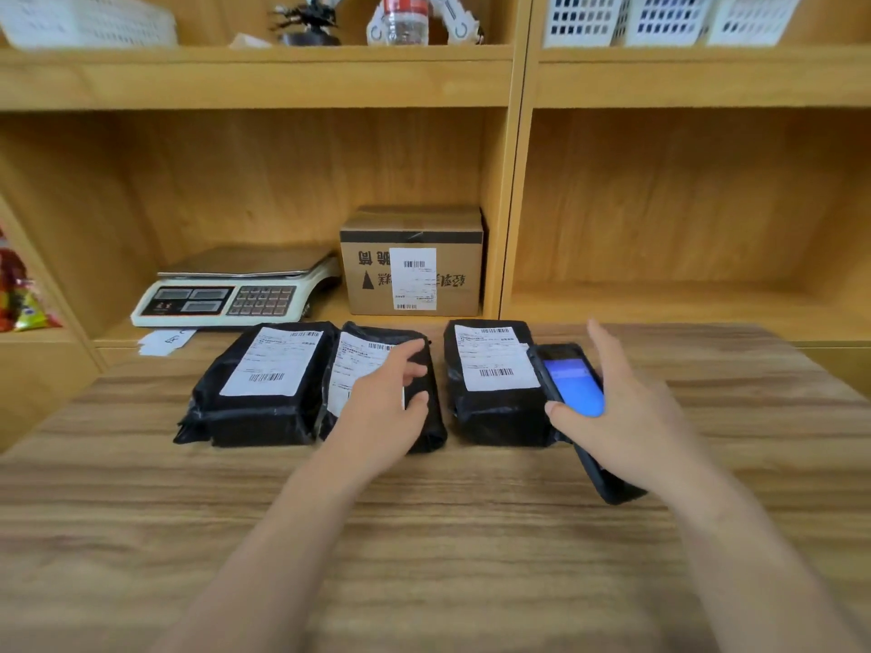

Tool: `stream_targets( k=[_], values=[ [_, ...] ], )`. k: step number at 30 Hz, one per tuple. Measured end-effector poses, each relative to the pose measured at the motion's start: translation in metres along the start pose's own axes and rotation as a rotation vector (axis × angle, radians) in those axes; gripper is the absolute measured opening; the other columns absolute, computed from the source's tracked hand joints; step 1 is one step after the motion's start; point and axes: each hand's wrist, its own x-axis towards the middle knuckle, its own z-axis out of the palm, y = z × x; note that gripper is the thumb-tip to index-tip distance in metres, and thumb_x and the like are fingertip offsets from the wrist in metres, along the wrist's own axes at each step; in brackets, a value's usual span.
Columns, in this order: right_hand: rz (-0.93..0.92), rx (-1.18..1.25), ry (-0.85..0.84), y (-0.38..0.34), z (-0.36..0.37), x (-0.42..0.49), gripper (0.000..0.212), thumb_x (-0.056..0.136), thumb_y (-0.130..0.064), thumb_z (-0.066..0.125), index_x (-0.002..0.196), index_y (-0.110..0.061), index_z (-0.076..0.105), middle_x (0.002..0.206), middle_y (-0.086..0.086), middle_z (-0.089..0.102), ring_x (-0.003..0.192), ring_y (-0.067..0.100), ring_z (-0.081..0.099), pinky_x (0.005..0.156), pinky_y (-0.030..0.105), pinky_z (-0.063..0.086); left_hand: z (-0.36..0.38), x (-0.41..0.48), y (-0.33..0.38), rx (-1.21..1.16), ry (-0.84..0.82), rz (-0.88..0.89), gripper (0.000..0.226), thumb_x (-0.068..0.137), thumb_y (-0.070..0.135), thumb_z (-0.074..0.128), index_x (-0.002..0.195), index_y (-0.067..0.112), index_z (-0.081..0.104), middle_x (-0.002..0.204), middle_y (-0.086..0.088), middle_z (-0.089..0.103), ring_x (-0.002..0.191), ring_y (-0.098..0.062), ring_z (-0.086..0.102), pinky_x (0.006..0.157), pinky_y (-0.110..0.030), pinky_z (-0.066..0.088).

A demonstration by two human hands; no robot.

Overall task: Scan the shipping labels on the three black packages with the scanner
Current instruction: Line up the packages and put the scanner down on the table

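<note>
Three black packages with white shipping labels lie in a row on the wooden table (424, 534). The left package (257, 417) lies untouched. My left hand (384, 407) rests on the middle package (426, 431), fingers curled over its right side and covering part of its label. The right package (490, 417) shows its whole label. Just right of it lies the black handheld scanner (572, 384) with a lit blue screen. My right hand (612, 407) is over the scanner, thumb at its left edge and fingers spread apart.
Behind the packages, a wooden shelf holds a white weighing scale (226, 294) and a labelled cardboard box (412, 261). A paper slip (165, 341) lies under the scale's front edge. White baskets (660, 16) and a bottle (405, 16) sit on the upper shelf; snack packets (19, 294) are at far left.
</note>
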Motion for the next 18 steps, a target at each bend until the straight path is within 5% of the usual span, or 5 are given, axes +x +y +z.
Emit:
stream_targets(
  k=[5,18],
  values=[
    [0.027,-0.131,-0.052,0.011,0.007,-0.03,0.102,0.073,-0.056,0.063,0.159,-0.04,0.009,0.147,0.001,0.049,0.127,0.03,0.044,0.083,0.039,0.037,0.001,-0.029,-0.006,-0.044,0.01,-0.013,0.057,0.101,0.014,0.059,0.152,0.035,0.045,0.131,0.01,0.067,0.119,-0.016,0.065,0.096,-0.025,0.046],
    [0.168,-0.448,-0.186,0.048,0.024,-0.073,0.109,0.073,-0.065,0.051,0.159,-0.035,-0.009,0.137,0.004,0.044,0.125,0.028,0.04,0.078,0.037,0.042,0.021,-0.071,-0.02,-0.1,-0.008,-0.013,0.055,0.093,0.004,0.069,0.139,0.032,0.06,0.127,0.011,0.072,0.125,0.002,0.061,0.106,-0.027,0.052]
  ],
)
